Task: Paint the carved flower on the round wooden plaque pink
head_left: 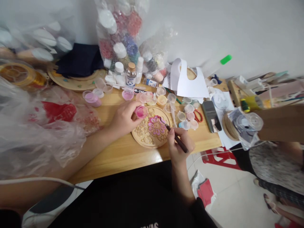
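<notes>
Black garment (123,199) with pale lettering, foremost. Round wooden board (152,144), gold floral outlines, lies on wooden table (109,158). Left hand (125,117) pinches clear pink-filled cup (141,111) at board's upper-left rim. Right hand (180,142) holds dark brush (177,140) penwise, tip at pink-purple flower (156,125).

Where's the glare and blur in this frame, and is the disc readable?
Head view: glare on the table near its front edge, below the disc in the image; the left bag looks soft; the disc's flower reads clearly enough.
</notes>
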A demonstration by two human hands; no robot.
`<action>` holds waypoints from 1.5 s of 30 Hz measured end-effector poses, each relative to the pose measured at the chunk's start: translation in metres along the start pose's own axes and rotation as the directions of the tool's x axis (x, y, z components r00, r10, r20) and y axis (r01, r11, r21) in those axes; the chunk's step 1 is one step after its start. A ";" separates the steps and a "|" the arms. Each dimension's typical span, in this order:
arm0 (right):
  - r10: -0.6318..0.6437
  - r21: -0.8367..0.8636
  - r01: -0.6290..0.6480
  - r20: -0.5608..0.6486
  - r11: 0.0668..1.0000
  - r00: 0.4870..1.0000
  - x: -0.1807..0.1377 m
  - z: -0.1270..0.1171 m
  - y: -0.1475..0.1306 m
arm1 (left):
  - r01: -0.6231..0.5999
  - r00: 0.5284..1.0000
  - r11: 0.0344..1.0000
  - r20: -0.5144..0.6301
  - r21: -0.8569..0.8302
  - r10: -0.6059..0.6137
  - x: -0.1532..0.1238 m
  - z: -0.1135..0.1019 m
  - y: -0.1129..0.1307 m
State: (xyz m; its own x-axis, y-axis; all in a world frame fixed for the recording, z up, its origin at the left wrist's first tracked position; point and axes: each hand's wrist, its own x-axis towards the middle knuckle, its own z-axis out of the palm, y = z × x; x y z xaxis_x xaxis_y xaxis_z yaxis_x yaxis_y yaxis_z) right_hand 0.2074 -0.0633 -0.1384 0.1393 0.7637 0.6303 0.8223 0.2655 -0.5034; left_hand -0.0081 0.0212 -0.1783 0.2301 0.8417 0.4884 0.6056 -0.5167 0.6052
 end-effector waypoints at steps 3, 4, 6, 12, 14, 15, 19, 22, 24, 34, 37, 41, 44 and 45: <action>0.042 0.012 -0.041 -0.007 0.999 0.999 0.001 0.000 -0.001 | -0.010 1.000 1.000 -0.010 -0.001 0.010 -0.001 0.000 -0.001; 0.050 0.013 -0.050 -0.006 0.999 0.999 0.001 0.000 -0.002 | -0.011 1.000 1.000 -0.012 -0.002 0.011 -0.001 0.001 -0.001; 0.041 0.009 -0.041 -0.013 0.999 0.999 0.003 -0.001 -0.003 | -0.006 1.000 1.000 -0.014 -0.001 0.006 -0.001 0.001 -0.001; 0.040 0.031 -0.037 -0.084 0.999 0.996 -0.003 -0.003 0.000 | -0.029 0.999 0.999 -0.022 -0.024 0.029 0.000 0.000 0.000; 0.169 0.095 -0.160 -0.093 0.982 0.981 -0.008 -0.004 0.003 | -0.024 1.000 1.000 -0.018 -0.018 0.023 0.000 0.000 0.000; 0.236 0.140 -0.223 -0.090 0.965 0.967 -0.010 -0.004 0.005 | -0.013 1.000 1.000 -0.011 -0.010 0.013 0.000 0.000 0.000; 0.367 0.350 -0.328 -0.047 0.877 0.929 -0.013 -0.005 0.002 | -0.006 1.000 1.000 -0.008 -0.001 0.006 0.000 0.000 0.000; 0.366 0.429 -0.338 0.018 0.838 0.931 -0.014 -0.003 -0.004 | -0.055 0.998 0.998 -0.040 -0.034 0.053 0.000 0.000 0.001; 0.361 0.414 -0.352 0.059 0.840 0.931 -0.014 0.000 -0.006 | -0.069 0.996 0.997 -0.051 -0.041 0.067 0.000 0.000 0.001; 0.308 0.316 -0.308 0.054 0.897 0.950 -0.009 0.006 -0.008 | -0.020 1.000 0.999 -0.016 -0.032 0.019 -0.001 0.001 0.000; 0.315 0.290 -0.319 0.061 0.902 0.947 -0.009 0.007 -0.008 | -0.022 1.000 0.999 -0.021 -0.040 0.021 -0.001 0.002 -0.001; 0.332 0.269 -0.340 0.075 0.901 0.940 -0.010 0.007 -0.008 | -0.026 0.999 0.999 -0.019 -0.028 0.025 -0.001 0.003 -0.001; 0.344 0.269 -0.354 0.085 0.896 0.935 -0.011 0.007 -0.008 | -0.025 0.999 1.000 -0.020 -0.019 0.025 0.000 0.003 -0.001; 0.345 0.270 -0.355 0.088 0.895 0.935 -0.011 0.007 -0.008 | -0.028 0.999 0.999 -0.021 -0.018 0.028 -0.001 0.003 -0.001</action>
State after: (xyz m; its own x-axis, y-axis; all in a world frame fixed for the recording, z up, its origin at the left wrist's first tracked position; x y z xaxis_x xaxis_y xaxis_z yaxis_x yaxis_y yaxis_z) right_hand 0.1957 -0.0698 -0.1456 0.3652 0.8569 0.3639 0.5378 0.1249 -0.8338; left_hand -0.0064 0.0217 -0.1810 0.2304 0.8236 0.5182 0.5855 -0.5427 0.6022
